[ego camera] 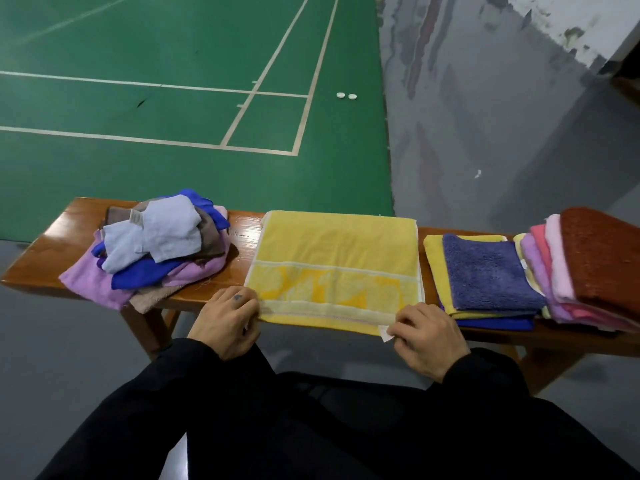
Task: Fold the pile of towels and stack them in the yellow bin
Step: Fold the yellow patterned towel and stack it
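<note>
- A long glossy brown wooden bench (249, 233) runs from 9 o'clock to 3 o'clock across the view, standing on a grey floor.
- Spread flat on its middle lies a pale yellow rectangular terry towel (336, 258) with a brighter patterned band near its close edge, which hangs just over the bench's front.
- The left hand (225, 322) pinches the towel's near-left corner, fingers curled on the cloth.
- The right hand (427, 336) grips the near-right corner, beside a small white label.
- At 10 o'clock from the towel sits an unfolded heap of towels (156, 247) (lilac, blue, pale grey, brown and tan).
- At 3 o'clock lies a folded stack topped by a dark purple fluffy square cloth (488, 271), over yellow and blue layers.
- Further right, touching it, a leaning pile of folded pink and lilac towels (550, 271) carries a rust-red one on top.
- Beyond the bench, at 12 o'clock, spreads a green sports court mat (173, 98) with white lines; two small white round caps (346, 96) rest near its edge.
- At 1 o'clock, a worn grey floor meets a stained white wall (554, 15).
</note>
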A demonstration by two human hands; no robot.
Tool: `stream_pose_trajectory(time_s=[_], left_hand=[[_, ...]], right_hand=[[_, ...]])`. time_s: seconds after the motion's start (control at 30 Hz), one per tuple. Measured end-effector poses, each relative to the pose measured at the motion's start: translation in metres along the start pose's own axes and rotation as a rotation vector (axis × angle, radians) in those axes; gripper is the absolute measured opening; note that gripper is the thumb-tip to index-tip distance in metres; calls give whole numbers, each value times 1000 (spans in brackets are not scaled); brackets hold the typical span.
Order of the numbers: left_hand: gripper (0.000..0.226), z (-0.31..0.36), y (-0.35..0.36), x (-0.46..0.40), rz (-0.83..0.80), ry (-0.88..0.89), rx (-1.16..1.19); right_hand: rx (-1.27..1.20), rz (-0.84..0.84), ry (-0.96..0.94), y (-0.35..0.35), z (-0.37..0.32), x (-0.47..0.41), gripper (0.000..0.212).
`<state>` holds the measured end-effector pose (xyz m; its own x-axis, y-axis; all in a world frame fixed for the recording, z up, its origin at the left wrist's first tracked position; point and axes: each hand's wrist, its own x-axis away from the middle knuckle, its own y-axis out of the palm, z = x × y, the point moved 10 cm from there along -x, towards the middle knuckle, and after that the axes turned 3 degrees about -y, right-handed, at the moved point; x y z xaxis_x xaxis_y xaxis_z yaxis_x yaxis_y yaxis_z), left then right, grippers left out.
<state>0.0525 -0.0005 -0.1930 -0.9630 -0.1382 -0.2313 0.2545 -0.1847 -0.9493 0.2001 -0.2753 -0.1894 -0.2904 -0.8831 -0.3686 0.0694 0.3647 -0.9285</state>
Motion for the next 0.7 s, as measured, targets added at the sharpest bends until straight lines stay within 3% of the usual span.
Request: stream_pose_trajectory(time_s=[0.13,0.2,0.3,0.37,0.43,0.57,0.7], left_hand=[[27,-6,-7,-8,41,-123,-21],[32,-27,-7,-26,53,-376,99],[49,-62,8,-48,9,-852,342],[64,-73,17,-62,-15,-1002,407],[67,-78,24,-70,-80,-1102,443],[45,-70,35,-82,-206,-1150,635],[14,-51,29,-92,-94,-1085,1071]], right_hand=[[-116,58,242,-12,17,-10,21],[-202,76,475,-10,39,-26,28],[-354,-106,913,21,75,-40,56],[-390,-169,1120,35,91,-41,68],[-403,-171,1221,38,100,-44,69],[-683,-27,1444,40,111,-37,72],[-1107,68,1607,67,129,-23,82]])
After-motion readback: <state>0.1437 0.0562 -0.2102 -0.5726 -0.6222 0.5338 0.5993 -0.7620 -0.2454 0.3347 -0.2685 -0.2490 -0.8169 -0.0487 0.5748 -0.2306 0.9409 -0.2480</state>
